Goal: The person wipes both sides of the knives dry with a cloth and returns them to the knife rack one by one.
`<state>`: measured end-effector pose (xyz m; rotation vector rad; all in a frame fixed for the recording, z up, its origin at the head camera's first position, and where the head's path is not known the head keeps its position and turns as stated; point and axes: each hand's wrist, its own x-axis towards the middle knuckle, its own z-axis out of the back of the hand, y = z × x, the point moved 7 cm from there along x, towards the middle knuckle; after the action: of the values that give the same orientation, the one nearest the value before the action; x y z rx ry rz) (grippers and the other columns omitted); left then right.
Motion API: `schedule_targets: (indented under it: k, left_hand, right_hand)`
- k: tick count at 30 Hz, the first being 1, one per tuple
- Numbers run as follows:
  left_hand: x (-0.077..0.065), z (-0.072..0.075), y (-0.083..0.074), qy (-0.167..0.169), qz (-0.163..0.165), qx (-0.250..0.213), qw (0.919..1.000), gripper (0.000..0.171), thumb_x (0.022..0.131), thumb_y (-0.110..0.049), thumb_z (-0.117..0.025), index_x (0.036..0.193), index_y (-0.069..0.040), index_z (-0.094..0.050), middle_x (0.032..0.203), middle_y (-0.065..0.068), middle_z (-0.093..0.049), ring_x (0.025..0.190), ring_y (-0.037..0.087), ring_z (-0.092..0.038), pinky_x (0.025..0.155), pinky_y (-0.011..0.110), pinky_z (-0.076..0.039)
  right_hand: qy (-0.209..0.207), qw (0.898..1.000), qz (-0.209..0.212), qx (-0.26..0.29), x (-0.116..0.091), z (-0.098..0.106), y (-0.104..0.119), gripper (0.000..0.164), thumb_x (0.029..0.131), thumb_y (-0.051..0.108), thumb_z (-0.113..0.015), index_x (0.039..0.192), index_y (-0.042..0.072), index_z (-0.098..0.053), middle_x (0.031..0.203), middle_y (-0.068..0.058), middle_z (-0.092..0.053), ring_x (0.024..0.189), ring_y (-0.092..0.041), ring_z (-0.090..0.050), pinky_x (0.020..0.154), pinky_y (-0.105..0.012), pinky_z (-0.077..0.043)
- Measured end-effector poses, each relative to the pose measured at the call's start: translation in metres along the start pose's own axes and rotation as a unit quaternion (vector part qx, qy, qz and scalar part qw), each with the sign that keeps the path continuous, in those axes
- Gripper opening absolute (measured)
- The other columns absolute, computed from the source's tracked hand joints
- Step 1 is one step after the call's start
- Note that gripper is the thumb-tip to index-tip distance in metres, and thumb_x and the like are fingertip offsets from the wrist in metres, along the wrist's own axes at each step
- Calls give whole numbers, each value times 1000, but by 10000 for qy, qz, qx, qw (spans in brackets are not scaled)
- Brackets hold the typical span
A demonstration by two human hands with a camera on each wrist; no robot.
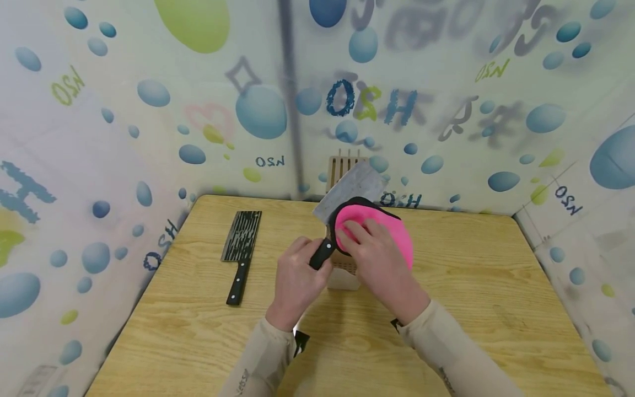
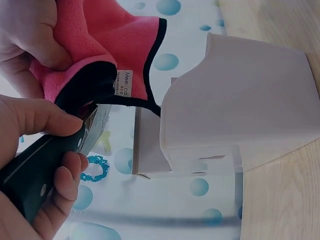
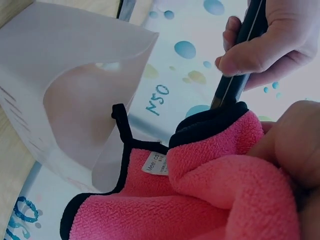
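Note:
My left hand [image 1: 297, 278] grips the black riveted handle [image 2: 42, 172] of a cleaver. Its broad grey blade [image 1: 344, 190] points up and to the right, away from me. A pink fleecy cloth [image 1: 403, 242] with black edging and a white tag lies over the blade near the handle. My right hand [image 1: 382, 264] holds this cloth against the blade, fingers bent into it. In the right wrist view the cloth [image 3: 200, 210] is folded over and hides most of the blade. A second cleaver [image 1: 241, 237], dark-patterned with a black handle, lies flat to the left.
A whitish knife holder [image 1: 343, 280] stands on the wooden table [image 1: 471, 286] below and behind my hands, partly hidden by them. Its slotted wooden-looking part [image 1: 339, 165] shows behind the blade. Walls with printed bubbles [image 1: 261, 112] close off the back and sides.

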<state>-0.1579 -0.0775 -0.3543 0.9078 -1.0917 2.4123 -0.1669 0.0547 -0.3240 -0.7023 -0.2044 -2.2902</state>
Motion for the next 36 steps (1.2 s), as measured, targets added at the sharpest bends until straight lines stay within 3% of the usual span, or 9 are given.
schedule_targets:
  k: [9, 15, 20, 36]
  left_hand:
    - [3, 0, 2, 12, 65, 58, 10000, 21, 79, 0, -77, 100, 5, -78, 83, 12, -65, 64, 21, -61, 54, 31, -53]
    - [3, 0, 3, 12, 97, 100, 9999, 22, 79, -1, -79, 100, 6, -78, 83, 13, -65, 65, 22, -62, 55, 33, -54]
    - [3, 0, 2, -44, 2, 89, 10000, 20, 77, 0, -78, 97, 3, -78, 81, 11, -65, 64, 21, -61, 54, 33, -52]
    - [0, 1, 0, -43, -28, -23, 10000, 18, 75, 3, -74, 93, 2, -77, 78, 10, -64, 60, 17, -59, 52, 27, -48]
  right_hand:
    - [-167, 9992, 357, -41, -2, 2, 17, 33, 88, 2, -79, 121, 5, -76, 119, -13, -69, 98, -31, -59, 82, -40, -53]
    - [-187, 9993, 331, -33, -3, 3, 20, 31, 89, 1, -77, 120, 5, -76, 119, -13, -68, 98, -31, -58, 81, -39, -52]
    - [-208, 9997, 141, 47, -2, 1, 14, 30, 90, 2, -77, 119, 4, -77, 119, -15, -68, 98, -33, -59, 85, -42, -53]
    - [-414, 9990, -49, -185, 3, -5, -16, 43, 81, -15, -67, 119, 3, -75, 116, -23, -67, 106, -39, -62, 92, -47, -54]
